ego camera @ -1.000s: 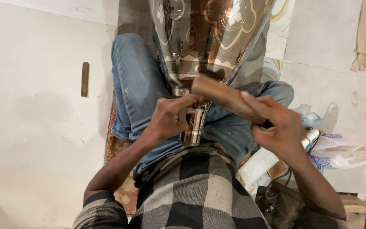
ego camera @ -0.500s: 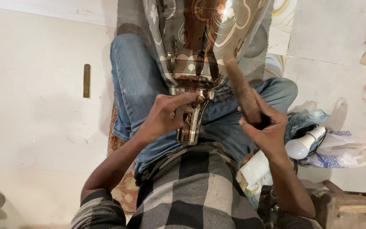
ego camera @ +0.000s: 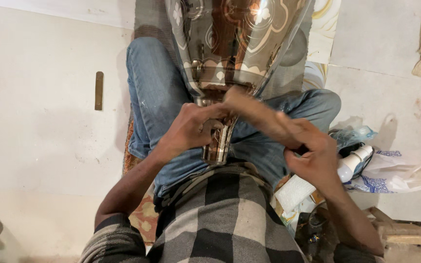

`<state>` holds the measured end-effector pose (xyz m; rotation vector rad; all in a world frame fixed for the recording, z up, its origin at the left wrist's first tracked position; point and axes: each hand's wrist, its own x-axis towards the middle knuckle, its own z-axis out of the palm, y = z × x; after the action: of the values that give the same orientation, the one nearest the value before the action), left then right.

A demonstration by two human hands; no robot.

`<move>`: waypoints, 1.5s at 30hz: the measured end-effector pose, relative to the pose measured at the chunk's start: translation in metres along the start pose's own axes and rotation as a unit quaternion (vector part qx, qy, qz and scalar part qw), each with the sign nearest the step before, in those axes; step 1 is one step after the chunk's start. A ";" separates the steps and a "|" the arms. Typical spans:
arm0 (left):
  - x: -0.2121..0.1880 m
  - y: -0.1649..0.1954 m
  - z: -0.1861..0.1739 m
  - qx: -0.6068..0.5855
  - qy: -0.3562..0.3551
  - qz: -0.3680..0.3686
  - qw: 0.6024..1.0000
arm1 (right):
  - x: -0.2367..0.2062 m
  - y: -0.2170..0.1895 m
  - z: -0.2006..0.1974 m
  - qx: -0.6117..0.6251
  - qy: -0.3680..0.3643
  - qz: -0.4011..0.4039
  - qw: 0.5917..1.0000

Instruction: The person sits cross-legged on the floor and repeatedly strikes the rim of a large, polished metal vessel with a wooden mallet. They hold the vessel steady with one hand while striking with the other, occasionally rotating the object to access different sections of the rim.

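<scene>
A large shiny metal vessel [ego camera: 235, 44] with engraved floral patterns rests across my lap, its wide body pointing away and its narrow neck toward me. My left hand [ego camera: 191, 129] is wrapped around that neck just below the flared body. My right hand [ego camera: 313, 151] grips the handle end of a wooden mallet [ego camera: 254, 109], blurred with motion, whose head lies against the vessel near the neck. I sit on the floor in blue jeans and a checked shirt.
A small flat metal bar [ego camera: 99, 90] lies on the pale floor to the left. To the right sit a white tube [ego camera: 354, 160], plastic bags [ego camera: 405, 173] and a white cloth pad [ego camera: 296, 192]. A patterned mat [ego camera: 320, 29] lies under the vessel.
The wooden mallet has swung from a steeper tilt back down toward the vessel's neck. My right hand shifted slightly. The left hand kept its hold on the neck.
</scene>
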<state>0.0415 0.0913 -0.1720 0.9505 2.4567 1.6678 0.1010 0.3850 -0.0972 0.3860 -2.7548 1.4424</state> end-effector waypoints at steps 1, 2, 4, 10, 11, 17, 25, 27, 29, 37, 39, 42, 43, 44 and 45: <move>-0.001 -0.001 0.000 -0.013 -0.005 -0.007 1.000 | -0.003 0.000 0.002 -0.082 -0.016 0.015 0.996; -0.001 -0.002 0.001 -0.026 -0.013 -0.010 1.000 | -0.007 0.000 0.003 -0.164 -0.029 0.029 0.986; -0.001 -0.005 0.000 -0.038 -0.026 0.000 0.999 | -0.014 0.002 0.009 0.036 0.056 0.051 0.996; -0.003 -0.012 -0.009 -0.057 -0.046 0.032 0.997 | -0.033 0.007 0.013 -0.138 0.019 -0.032 0.990; -0.003 -0.013 -0.011 -0.052 -0.056 0.038 0.996 | -0.035 0.008 0.014 -0.207 -0.012 -0.042 0.977; -0.001 -0.010 -0.016 -0.017 -0.112 0.042 0.993 | -0.048 0.015 0.026 -0.209 0.022 -0.075 0.975; 0.005 -0.009 -0.018 0.005 -0.110 0.107 0.988 | -0.063 0.030 0.041 -0.148 0.055 -0.032 0.987; -0.001 -0.005 -0.014 -0.018 -0.094 0.042 0.995 | -0.060 0.035 0.046 -0.066 0.072 0.011 0.995; -0.007 -0.005 -0.011 -0.078 -0.037 0.025 0.996 | -0.055 0.038 0.048 0.013 0.099 0.038 0.994; -0.011 -0.019 -0.005 -0.177 0.004 -0.006 0.984 | -0.015 0.024 0.019 0.037 0.060 0.011 0.997; -0.012 -0.019 -0.004 -0.188 0.002 -0.002 0.982 | 0.002 0.014 0.009 -0.060 0.018 -0.005 0.998; -0.013 -0.012 -0.001 -0.117 0.061 0.007 0.991 | 0.031 0.000 -0.005 -0.129 -0.053 -0.021 0.990; -0.013 -0.009 0.000 -0.116 0.070 -0.018 0.991 | 0.039 -0.004 -0.006 -0.042 -0.042 -0.034 0.998; -0.015 -0.005 0.001 -0.117 0.078 -0.045 0.989 | 0.046 -0.008 -0.007 0.047 -0.032 -0.044 0.997; -0.017 -0.002 0.003 -0.119 0.087 -0.072 0.987 | 0.053 -0.013 -0.011 -0.043 -0.072 -0.051 0.995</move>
<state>0.0554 0.0850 -0.1798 0.6091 2.2883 2.0087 0.0514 0.3754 -0.0744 0.6418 -2.8477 1.3181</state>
